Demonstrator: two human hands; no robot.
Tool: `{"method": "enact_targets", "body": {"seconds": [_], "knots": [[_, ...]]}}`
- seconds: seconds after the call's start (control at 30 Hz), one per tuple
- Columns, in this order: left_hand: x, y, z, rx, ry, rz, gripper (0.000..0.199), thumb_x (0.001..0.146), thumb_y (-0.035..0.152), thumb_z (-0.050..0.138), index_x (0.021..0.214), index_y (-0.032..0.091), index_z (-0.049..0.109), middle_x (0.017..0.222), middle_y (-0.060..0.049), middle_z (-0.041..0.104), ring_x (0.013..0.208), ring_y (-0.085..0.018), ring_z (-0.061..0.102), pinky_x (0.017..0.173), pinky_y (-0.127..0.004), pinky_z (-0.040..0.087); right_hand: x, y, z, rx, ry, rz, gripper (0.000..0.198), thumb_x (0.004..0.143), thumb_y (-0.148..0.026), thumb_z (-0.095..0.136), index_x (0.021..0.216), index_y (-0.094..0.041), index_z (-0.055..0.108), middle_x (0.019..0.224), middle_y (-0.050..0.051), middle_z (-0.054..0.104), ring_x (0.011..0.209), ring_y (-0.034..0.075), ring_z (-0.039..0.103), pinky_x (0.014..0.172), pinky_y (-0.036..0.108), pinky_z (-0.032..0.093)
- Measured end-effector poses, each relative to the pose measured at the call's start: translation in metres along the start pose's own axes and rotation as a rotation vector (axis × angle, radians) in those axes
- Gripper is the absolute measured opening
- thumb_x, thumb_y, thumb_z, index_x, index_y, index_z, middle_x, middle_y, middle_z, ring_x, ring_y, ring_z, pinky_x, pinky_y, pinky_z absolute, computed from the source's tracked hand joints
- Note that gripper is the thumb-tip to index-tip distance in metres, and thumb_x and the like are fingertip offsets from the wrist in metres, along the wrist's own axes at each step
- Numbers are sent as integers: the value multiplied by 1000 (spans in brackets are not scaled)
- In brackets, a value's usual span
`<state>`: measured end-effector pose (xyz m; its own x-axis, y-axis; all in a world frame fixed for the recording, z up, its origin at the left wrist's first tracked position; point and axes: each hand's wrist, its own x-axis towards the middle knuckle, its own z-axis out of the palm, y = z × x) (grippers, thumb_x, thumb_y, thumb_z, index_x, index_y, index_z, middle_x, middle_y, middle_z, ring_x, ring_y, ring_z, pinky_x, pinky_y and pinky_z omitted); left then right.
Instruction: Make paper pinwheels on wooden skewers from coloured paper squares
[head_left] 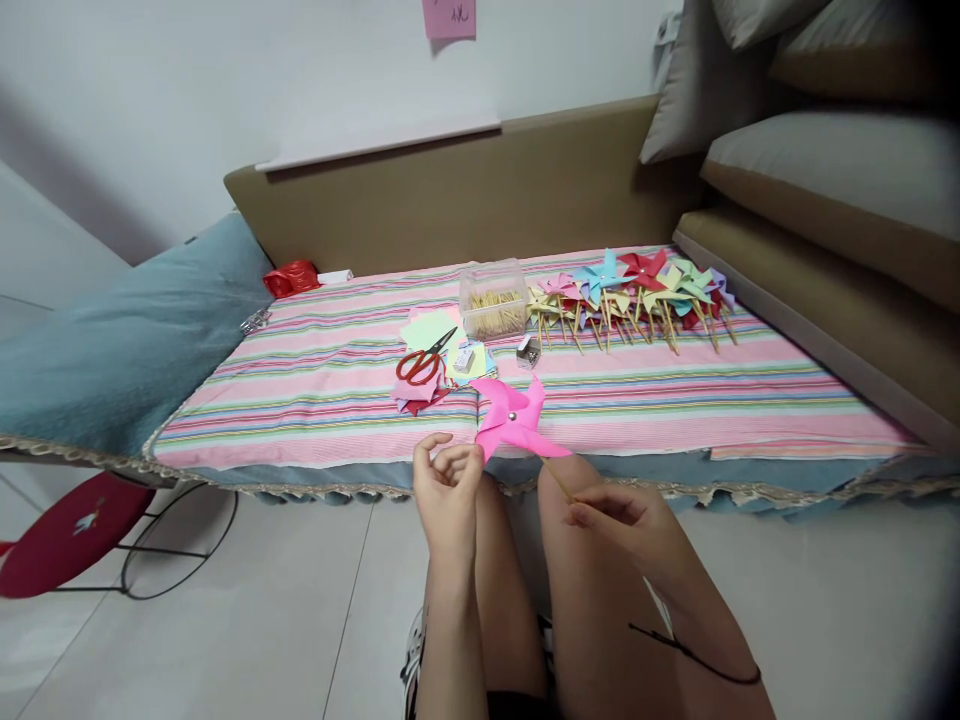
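Note:
A bright pink paper pinwheel (513, 414) with a silver pin at its centre is held up over the front edge of the striped cloth. Its thin stick (556, 479) slants down to the right, and my right hand (626, 515) pinches the stick's lower end between thumb and fingers. On the other side, my left hand (448, 490) has its fingers loosely curled and apart, grasping nothing. The left thumb tip is beside the lower left blade; whether it touches the paper I cannot tell.
Red-handled scissors (421, 366) lie on coloured paper sheets (427, 328). Behind stand a clear box (495, 292) of sticks and a small box (528, 351) of metal pins. Many finished pinwheels (637, 285) lie at the right. Cushions (832, 170) and a red stool (75, 530) flank the striped cloth (300, 370).

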<state>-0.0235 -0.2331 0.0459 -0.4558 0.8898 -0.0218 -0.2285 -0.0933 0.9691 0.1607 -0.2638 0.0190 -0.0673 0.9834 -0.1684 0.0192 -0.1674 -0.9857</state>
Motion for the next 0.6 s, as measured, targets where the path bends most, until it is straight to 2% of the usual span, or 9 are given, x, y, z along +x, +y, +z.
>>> {"method": "enact_targets", "body": {"seconds": [0.23,0.3,0.37,0.5,0.57,0.6], "knots": [[-10,-9,17,-15,-161,-102,42,65,21,73,96,20,44,67,4,64,60,-8,58,63,-20,43,2,5,2,33,23,30,18,68,-37,75,73,-20,76,72,5,75,73,21,69,69,30,53],[-9,-12,18,-28,-125,-86,41,67,21,72,96,20,44,66,5,63,59,-7,57,64,-20,43,2,6,-1,51,28,32,17,69,-36,75,75,-21,76,73,4,75,73,20,69,69,29,52],[-5,-14,17,-25,-38,-44,39,68,21,71,97,20,44,67,4,62,62,-8,58,67,-21,44,3,8,-5,66,39,30,15,69,-35,75,75,-21,76,72,4,74,72,19,69,70,28,52],[0,-19,18,-42,162,10,33,76,34,64,100,20,45,88,-3,67,88,-15,62,75,-28,47,8,15,-10,85,77,25,15,68,-34,75,72,-20,75,70,4,73,69,18,67,69,28,52],[-4,-23,25,-40,137,-49,31,79,39,59,101,19,48,97,-6,67,96,-18,62,78,-31,48,11,18,-9,105,127,15,16,68,-35,75,73,-20,75,70,3,73,68,18,66,68,28,52],[-7,-25,30,-20,61,-105,30,80,38,59,101,19,51,96,-7,68,96,-18,63,80,-31,47,13,19,-8,120,154,8,17,69,-36,75,75,-20,75,70,3,73,68,17,66,68,28,52]]}}
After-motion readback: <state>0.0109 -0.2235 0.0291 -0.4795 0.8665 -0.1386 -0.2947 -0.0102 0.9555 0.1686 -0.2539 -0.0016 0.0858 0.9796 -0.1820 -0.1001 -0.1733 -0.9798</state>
